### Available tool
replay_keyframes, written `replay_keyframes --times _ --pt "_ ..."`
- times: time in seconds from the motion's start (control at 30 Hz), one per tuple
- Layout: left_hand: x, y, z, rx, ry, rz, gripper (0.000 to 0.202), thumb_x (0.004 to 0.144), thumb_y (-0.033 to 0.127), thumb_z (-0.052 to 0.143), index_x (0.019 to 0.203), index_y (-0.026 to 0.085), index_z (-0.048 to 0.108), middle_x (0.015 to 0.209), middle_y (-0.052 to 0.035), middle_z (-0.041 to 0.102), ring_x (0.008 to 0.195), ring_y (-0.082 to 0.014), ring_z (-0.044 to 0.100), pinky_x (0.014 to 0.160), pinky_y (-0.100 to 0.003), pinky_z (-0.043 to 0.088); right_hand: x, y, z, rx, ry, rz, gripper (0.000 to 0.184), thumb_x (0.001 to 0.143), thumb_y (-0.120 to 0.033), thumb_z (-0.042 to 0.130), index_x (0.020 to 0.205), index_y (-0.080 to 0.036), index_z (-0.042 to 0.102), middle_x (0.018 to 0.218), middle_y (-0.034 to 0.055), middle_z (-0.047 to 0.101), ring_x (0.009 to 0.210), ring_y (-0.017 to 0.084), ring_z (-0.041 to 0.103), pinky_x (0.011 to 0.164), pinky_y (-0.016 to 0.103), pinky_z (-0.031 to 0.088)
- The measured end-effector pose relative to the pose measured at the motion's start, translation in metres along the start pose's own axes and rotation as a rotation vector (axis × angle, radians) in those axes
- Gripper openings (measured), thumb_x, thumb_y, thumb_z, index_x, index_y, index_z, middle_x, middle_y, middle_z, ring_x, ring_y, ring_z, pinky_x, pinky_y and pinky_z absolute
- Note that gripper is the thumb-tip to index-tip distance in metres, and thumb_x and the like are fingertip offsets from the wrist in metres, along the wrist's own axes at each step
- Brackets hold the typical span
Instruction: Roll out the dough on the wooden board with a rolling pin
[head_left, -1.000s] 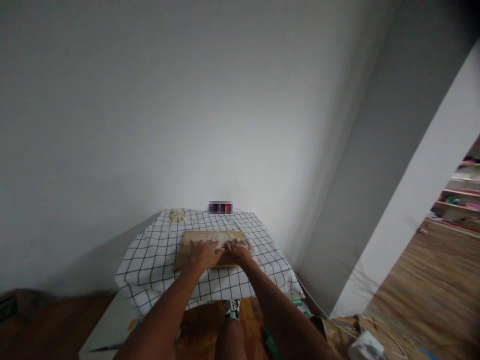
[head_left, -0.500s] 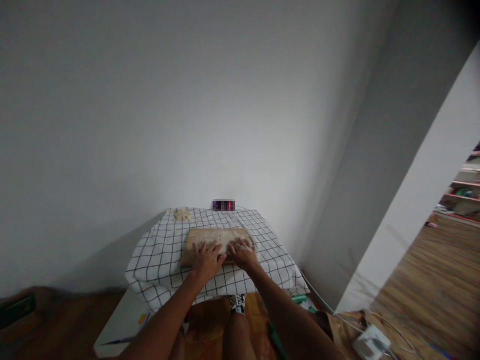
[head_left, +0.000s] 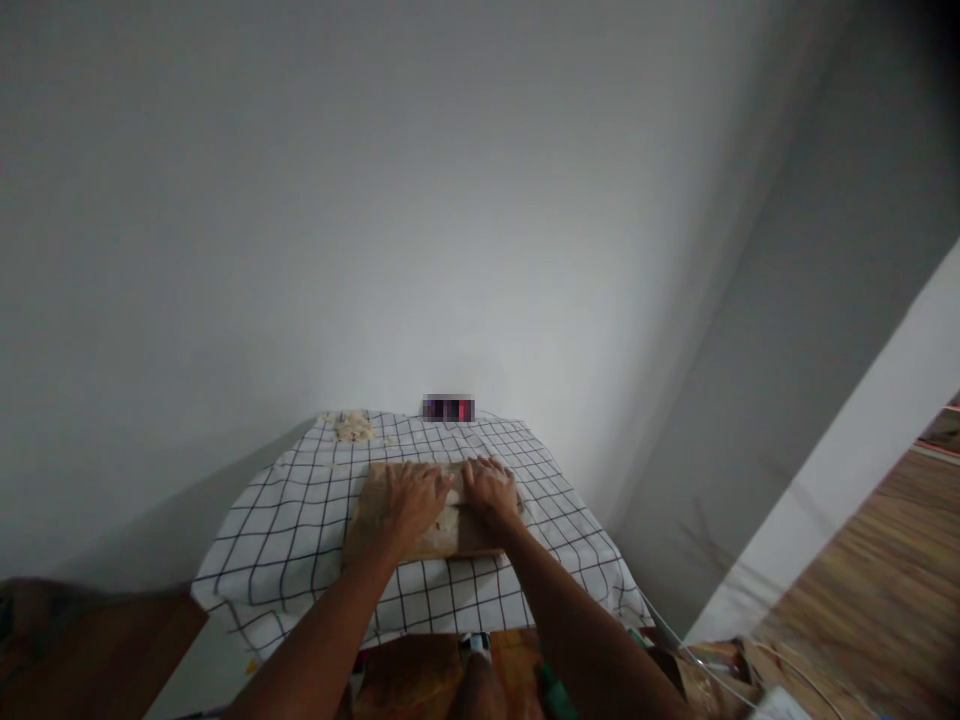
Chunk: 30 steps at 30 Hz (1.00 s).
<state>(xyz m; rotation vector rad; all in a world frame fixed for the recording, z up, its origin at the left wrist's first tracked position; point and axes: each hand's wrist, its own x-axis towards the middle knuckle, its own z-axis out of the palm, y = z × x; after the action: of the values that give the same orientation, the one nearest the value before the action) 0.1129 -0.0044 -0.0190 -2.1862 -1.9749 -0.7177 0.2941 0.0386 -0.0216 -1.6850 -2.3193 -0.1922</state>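
Observation:
A wooden board lies on a small table covered by a white cloth with a black grid. Pale dough lies on the board, mostly hidden under my hands. My left hand rests flat on the board's left half, fingers stretched forward. My right hand lies flat beside it, fingers spread and pointing away from me. Both palms press down on the dough, side by side and nearly touching.
A small heap of pale crumbs sits at the cloth's far left corner. A dark blurred object stands at the far edge against the grey wall. Wooden floor, a white cable and clutter lie at lower right.
Both hands have slid forward over the board, away from me. The camera has shifted, so the table looks nearer and larger.

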Motion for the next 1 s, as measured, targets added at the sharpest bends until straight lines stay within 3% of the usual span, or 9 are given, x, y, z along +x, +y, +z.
replay_keyframes --times 0.2,0.4,0.7,0.83,1.0 --pt "0.042 -0.007 0.011 0.029 0.015 -0.003 0.048 0.12 0.046 0.044 0.128 0.022 0.084 0.143 -0.018 0.084 0.145 -0.0413 0.067 0.137 -0.074 0.029 0.042 0.003 0.003 0.126 0.031 0.137 0.052 0.126 -0.045 0.032 0.154 -0.029 0.074 0.17 0.0116 0.068 0.159 0.029 0.058 0.131 0.054 0.043" --pt "0.076 -0.007 0.011 0.031 -0.033 -0.03 0.053 0.122 0.049 0.04 0.131 0.019 0.084 0.145 -0.0184 0.084 0.143 -0.0404 0.07 0.133 -0.07 0.034 0.07 0.006 -0.001 0.197 -0.052 0.17 0.051 0.126 -0.044 0.032 0.149 -0.028 0.074 0.172 0.0113 0.066 0.161 0.03 0.056 0.133 0.059 0.04" --pt "0.108 -0.01 0.009 0.03 -0.125 -0.104 0.065 0.124 0.055 0.033 0.132 0.014 0.083 0.142 -0.022 0.083 0.139 -0.0376 0.071 0.127 -0.063 0.04 0.103 0.012 0.003 0.103 -0.173 0.118 0.048 0.125 -0.038 0.031 0.148 -0.027 0.071 0.16 0.0174 0.072 0.151 0.035 0.064 0.124 0.064 0.047" --pt "0.121 -0.018 0.015 -0.002 -0.176 -0.127 0.073 0.123 0.059 0.028 0.129 0.01 0.083 0.138 -0.025 0.084 0.133 -0.0385 0.072 0.124 -0.065 0.042 0.119 0.015 0.008 0.096 -0.189 0.155 0.056 0.126 -0.04 0.023 0.148 -0.022 0.071 0.154 0.0227 0.074 0.147 0.035 0.068 0.121 0.063 0.051" --pt "0.13 -0.026 0.024 -0.026 -0.188 -0.14 0.073 0.122 0.06 0.03 0.128 0.011 0.083 0.136 -0.0251 0.084 0.129 -0.0361 0.073 0.124 -0.063 0.043 0.126 0.017 0.01 0.009 -0.251 0.088 0.048 0.124 -0.034 0.033 0.152 -0.023 0.07 0.154 0.0231 0.073 0.146 0.036 0.069 0.116 0.064 0.057"
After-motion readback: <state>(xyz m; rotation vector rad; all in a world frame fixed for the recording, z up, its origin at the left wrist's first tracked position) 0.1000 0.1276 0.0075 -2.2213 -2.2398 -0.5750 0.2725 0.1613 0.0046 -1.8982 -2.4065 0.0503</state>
